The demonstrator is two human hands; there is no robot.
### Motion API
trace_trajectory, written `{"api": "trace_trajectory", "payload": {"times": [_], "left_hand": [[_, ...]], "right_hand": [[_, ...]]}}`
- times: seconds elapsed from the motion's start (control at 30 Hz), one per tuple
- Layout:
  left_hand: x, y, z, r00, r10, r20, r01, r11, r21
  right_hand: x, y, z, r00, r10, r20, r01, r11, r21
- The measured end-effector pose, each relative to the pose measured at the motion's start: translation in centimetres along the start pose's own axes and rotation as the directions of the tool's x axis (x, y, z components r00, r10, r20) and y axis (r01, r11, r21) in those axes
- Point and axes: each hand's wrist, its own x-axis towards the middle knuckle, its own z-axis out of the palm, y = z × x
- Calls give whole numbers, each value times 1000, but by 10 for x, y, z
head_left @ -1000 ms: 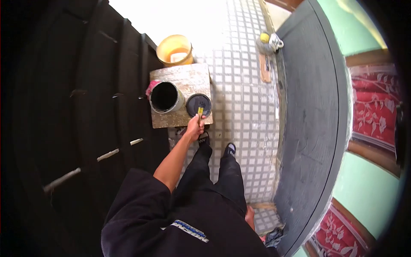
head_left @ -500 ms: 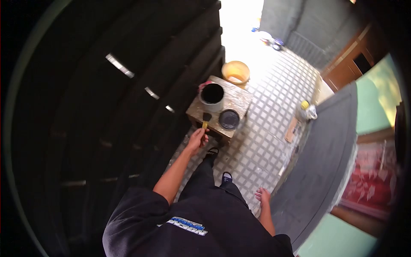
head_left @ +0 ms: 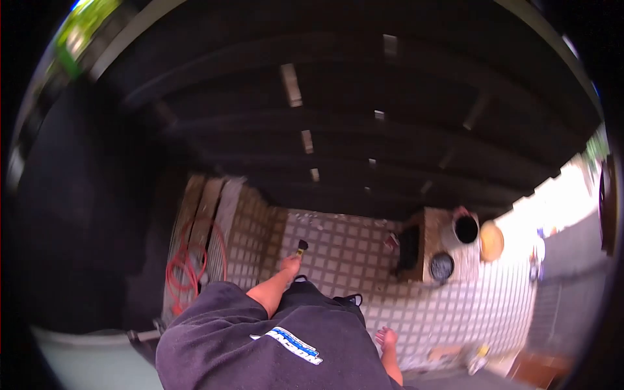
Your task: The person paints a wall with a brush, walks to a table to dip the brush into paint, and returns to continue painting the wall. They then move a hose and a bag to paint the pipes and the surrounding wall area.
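My left hand [head_left: 290, 263] is stretched forward over the tiled floor and grips a small paintbrush [head_left: 301, 247] with a yellow handle and dark bristles. The brush points away from me, toward the dark painted slatted wall [head_left: 338, 130]. My right hand [head_left: 386, 338] hangs low beside my hip with its fingers apart and holds nothing. An open can of black paint [head_left: 465, 230] stands on a wooden block [head_left: 429, 227] off to the right, with its round dark lid [head_left: 442, 266] lying beside it.
A yellow bucket [head_left: 492, 240] sits just past the wooden block. A coiled red hose [head_left: 188, 266] lies on the floor at the left. The floor is white square tile [head_left: 338, 253]. A small bottle [head_left: 480, 354] lies at the lower right.
My view has swung left, so the block with the paint can moved to the right. My left hand has carried the brush away from the can toward the dark wall.
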Motion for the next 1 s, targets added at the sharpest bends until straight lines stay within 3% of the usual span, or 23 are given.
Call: {"api": "trace_trajectory", "payload": {"times": [0.07,0.17,0.27,0.4,0.47,0.5,0.67,0.7,0.8,0.87,0.9,1.0], "left_hand": [[-1,-45,-47,987,-43,-154,51,998,45],[4,-121,-99,942,-118,-314,83,989,-123],[-44,-141,-151,891,-333,-309,202,900,-387],[-36,-228,-207,824,-456,-337,218,803,-555],[0,-298,-223,797,-373,-476,153,886,-438],[1,-314,-235,770,-444,-459,175,838,-517],[-26,-346,-300,674,-676,-297,235,577,-782],[-28,-358,-310,685,-569,-454,182,738,-650],[-38,-368,-340,654,-675,-342,224,604,-765],[-28,-393,-338,633,-658,-407,235,665,-709],[-26,-400,-336,616,-659,-431,199,660,-724],[-34,-397,-335,570,-708,-416,144,585,-798]], "right_hand": [[-5,-36,35,995,15,96,0,988,-155],[-12,-86,90,982,-64,179,119,941,-317],[-5,-122,143,949,-141,281,266,836,-480],[-17,-142,222,940,-155,304,306,777,-550],[-35,-138,272,935,-169,312,329,742,-584],[-44,-131,296,930,-161,331,334,747,-575],[-66,-80,378,913,-77,401,343,679,-649],[-72,-70,394,906,-69,417,355,661,-661],[-83,-47,423,902,-71,425,394,537,-746],[-88,-41,438,909,-55,413,386,481,-787],[-96,-44,445,873,-35,487,459,401,-793],[-110,-46,478,912,24,410,381,329,-864]]}}
